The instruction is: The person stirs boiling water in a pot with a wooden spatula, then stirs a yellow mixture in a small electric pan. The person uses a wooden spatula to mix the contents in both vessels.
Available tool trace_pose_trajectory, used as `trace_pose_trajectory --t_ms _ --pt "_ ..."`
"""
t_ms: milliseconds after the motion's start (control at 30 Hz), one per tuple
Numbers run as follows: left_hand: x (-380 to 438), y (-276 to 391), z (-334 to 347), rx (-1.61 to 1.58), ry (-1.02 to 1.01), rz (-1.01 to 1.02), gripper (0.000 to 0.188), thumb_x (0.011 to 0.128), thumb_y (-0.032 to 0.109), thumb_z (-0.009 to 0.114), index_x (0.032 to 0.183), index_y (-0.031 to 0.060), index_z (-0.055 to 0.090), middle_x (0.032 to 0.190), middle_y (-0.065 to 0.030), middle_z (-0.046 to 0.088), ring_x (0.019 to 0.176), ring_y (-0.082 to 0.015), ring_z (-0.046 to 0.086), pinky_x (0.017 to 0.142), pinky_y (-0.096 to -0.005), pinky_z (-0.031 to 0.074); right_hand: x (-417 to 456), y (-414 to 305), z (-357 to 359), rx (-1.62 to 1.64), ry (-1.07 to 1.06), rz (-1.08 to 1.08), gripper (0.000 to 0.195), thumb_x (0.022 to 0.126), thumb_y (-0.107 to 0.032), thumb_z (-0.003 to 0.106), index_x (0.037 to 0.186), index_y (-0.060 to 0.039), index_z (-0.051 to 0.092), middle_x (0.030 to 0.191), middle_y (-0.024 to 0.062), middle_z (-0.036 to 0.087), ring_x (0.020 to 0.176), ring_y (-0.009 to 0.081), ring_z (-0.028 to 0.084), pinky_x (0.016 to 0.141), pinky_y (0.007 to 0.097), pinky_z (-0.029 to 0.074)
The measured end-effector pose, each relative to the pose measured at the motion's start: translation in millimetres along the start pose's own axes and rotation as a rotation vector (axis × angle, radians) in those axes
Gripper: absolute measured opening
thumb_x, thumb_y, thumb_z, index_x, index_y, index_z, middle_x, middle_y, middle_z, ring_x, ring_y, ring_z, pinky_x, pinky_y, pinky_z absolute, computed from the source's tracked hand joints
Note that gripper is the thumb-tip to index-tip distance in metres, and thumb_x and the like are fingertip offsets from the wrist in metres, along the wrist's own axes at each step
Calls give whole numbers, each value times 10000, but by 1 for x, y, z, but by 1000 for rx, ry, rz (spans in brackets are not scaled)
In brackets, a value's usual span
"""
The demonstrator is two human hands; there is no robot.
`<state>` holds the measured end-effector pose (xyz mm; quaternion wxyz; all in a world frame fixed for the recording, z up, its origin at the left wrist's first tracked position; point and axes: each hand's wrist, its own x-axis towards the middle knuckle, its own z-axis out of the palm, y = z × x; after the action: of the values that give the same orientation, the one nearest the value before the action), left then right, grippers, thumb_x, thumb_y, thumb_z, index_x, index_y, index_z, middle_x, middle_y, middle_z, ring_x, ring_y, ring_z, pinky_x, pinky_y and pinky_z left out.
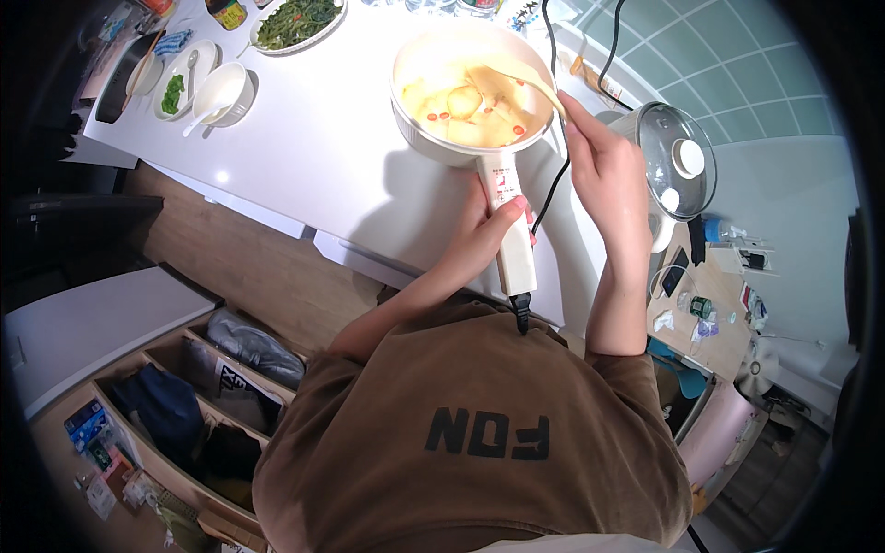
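My left hand point(499, 216) is wrapped around the cream handle point(517, 259) of an electric cooking pot point(442, 153), which tilts toward me over the white counter. Inside lie pale yellow slices of food point(464, 104) and several red chili rings. In my right hand point(603, 162) is the handle end of a cream spatula point(529, 75). Its head reaches into the pot, where bright light washes out the detail. A black plug point(520, 312) hangs from the end of the pot's handle.
At the left stand a white bowl with a spoon point(225, 95) and an oval dish with chopped greens point(172, 95). A plate of cooked leafy vegetables point(297, 25) sits farther back. To the right are a glass-lidded pot point(675, 160) and a black cord point(553, 190).
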<state>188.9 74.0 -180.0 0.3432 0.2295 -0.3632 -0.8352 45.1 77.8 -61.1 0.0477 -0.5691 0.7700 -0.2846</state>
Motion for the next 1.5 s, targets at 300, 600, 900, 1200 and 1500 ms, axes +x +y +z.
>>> trace_pose_trajectory --t_ms 300,600,900,1200,1500 --pt "-1 2 0 42 -3 -13 357 953 147 510 1215 35 296 889 -114 577 672 -169 632 633 -307 545 21 -9 15 -417 -167 -53 324 854 -158 553 1135 -134 711 726 190 674 674 359 676 645 466 553" --pt "2 -2 1 21 11 -1 413 946 152 516 1257 34 271 883 -116 574 670 -177 634 627 -312 549 26 -15 5 -419 -79 -123 316 847 -164 552 1110 -143 727 690 168 674 651 341 680 628 440 562" --pt "3 -2 -1 33 -1 -6 403 950 163 518 1254 35 285 878 -115 579 674 -175 636 634 -304 547 26 -4 19 -425 -118 -63 324 847 -170 567 1131 -172 723 694 184 661 661 355 666 643 446 552" --pt "1 1 0 37 0 3 393 948 167 518 1246 34 297 886 -117 582 674 -176 637 627 -305 545 32 -11 5 -403 -104 -127 306 854 -170 553 1103 -150 730 728 173 680 694 342 684 646 447 558" --pt "4 -4 -7 30 -52 19 377 947 140 529 1185 14 266 923 -124 552 649 -183 639 583 -325 571 53 -20 31 -199 -191 -336 344 824 -136 530 1087 -176 748 707 147 674 663 317 667 643 410 558"
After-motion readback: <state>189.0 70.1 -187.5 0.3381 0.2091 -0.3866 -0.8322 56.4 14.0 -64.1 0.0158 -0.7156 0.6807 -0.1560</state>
